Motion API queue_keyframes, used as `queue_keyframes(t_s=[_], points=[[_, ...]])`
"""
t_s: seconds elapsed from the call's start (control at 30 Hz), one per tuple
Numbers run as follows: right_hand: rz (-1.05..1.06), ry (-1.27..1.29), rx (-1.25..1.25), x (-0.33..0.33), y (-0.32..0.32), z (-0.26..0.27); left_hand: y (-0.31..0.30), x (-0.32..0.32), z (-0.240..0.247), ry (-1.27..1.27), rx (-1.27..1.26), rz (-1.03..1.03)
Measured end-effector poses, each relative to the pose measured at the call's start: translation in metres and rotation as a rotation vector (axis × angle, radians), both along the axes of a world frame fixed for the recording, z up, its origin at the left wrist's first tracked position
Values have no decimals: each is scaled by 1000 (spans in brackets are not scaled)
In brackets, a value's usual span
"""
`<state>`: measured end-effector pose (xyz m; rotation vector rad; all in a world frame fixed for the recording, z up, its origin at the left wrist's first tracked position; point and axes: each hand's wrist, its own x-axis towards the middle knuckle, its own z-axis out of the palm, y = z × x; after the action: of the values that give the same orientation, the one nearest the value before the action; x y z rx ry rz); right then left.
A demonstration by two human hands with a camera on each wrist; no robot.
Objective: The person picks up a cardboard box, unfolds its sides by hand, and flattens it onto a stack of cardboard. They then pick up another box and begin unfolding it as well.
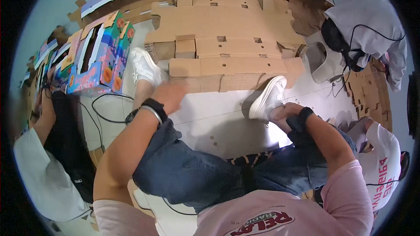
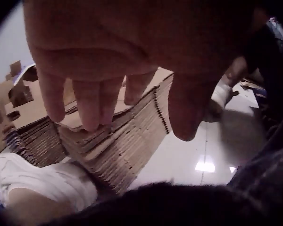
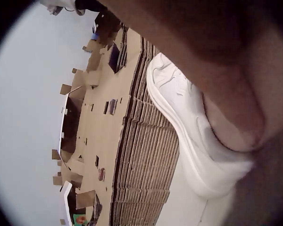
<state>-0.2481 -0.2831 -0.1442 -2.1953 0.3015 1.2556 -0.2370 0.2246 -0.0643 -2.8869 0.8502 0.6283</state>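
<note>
A thick stack of flat, die-cut cardboard box blanks (image 1: 236,30) lies on the floor between my feet. My left hand (image 1: 171,97), blurred in the head view, is in front of the stack's near left corner and holds nothing. In the left wrist view its fingers (image 2: 88,106) extend downward, overlapping the stack's layered edge (image 2: 127,150). My right hand (image 1: 288,110) rests at my right ankle, just above the white shoe (image 1: 267,98). One digit (image 3: 231,101) shows there in the right wrist view; the other fingers are hidden.
Colourful printed boxes (image 1: 94,57) stand to the left, beside my other white shoe (image 1: 146,67). A black cable (image 1: 98,105) curves over the floor near them. People sit at both sides. A light grey plastic stool (image 1: 321,57) stands right of the stack.
</note>
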Motion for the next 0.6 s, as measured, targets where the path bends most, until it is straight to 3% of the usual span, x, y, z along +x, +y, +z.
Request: queue_keyframes(t_s=[0.07, 0.13, 0.23, 0.4, 0.53, 0.6], points=[[-56, -9, 45, 1, 5, 3, -2, -7, -14, -173, -199, -175], [48, -67, -265, 0, 22, 30, -12, -12, -6, -138, -176, -212], [77, -124, -397, 1, 26, 39, -30, -4, 1, -111, -164, -251], [126, -55, -376, 7, 1, 5, -66, 21, -21, -236, -282, -291], [172, -63, -296, 2, -3, -2, -89, 43, -37, -299, -266, -263], [163, -41, -306, -8, -16, -22, -99, 52, -33, -196, -262, -63]])
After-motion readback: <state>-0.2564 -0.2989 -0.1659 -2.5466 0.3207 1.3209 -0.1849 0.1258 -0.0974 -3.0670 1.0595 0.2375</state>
